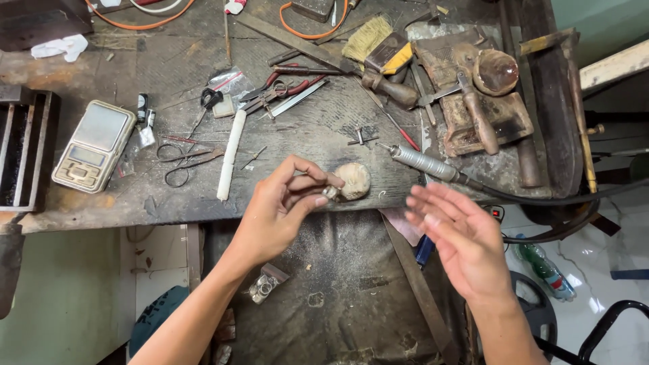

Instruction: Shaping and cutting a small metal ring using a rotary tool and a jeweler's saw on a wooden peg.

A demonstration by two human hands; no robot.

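Left hand (pixel 280 206) is where we start: its thumb and fingertips are pinched on a small metal piece (pixel 330 193), too small for us to tell more than a pale glint, held against the side of a rounded, pale wooden peg (pixel 353 181) at the front edge of the tabletop (pixel 169 74). Our right hand (pixel 454 238) hangs beside it with palm spread and fingers loose, holding nothing, slightly blurred. We judge this a bracing step, with the piece steadied on the peg and no tool on it. Nearest to the free hand lies a rotary handpiece (pixel 424 163) on a black hose, just beyond the fingertips; taking it up would call for a firm pinch on the piece. Farther out we see a white rod (pixel 230 155), scissors (pixel 181 161), a pocket scale (pixel 94 146), a brush (pixel 377 46) and a wooden-handled tool (pixel 478 113).
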